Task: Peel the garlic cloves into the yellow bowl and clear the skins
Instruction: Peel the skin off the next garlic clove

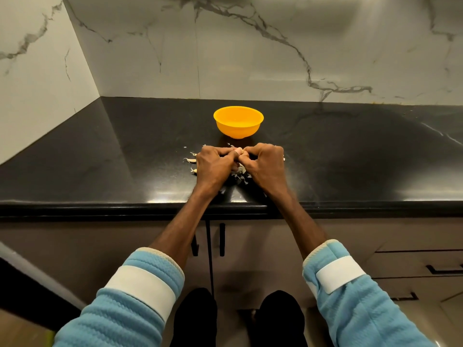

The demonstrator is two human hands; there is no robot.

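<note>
While the peeling step is in hand, one garlic clove (239,151) is held between the left hand (214,164) and the right hand (265,164), low over the counter (100,159) and just in front of the yellow bowl (236,130). The fingers (224,152) of the left hand are curled round the clove. Those of the right hand are curled and pinched at its near end; whether the clove itself or only its skin is gripped there cannot be told. Only a small pale part of the clove is exposed between the fingertips.

Loose skins (240,171) are scattered on the counter beneath and between the hands. A few pale pieces (191,160) lie just left of the left hand; whether these are unpeeled cloves or skins cannot be determined. No clove is visible in the part of the bowl interior that shows, so the task is judged to be at an early stage.

The next move is expected to require that the skin be pulled free and dropped, and that the bare clove be carried a short way forward and released over the bowl rim.

The front edge (125,204) of the counter is near the wrists, so skins may be swept off it. Open counter is available on both sides of the hands. The back wall (250,58) stands well behind the bowl, and the side wall (37,71) is well apart to the left.
</note>
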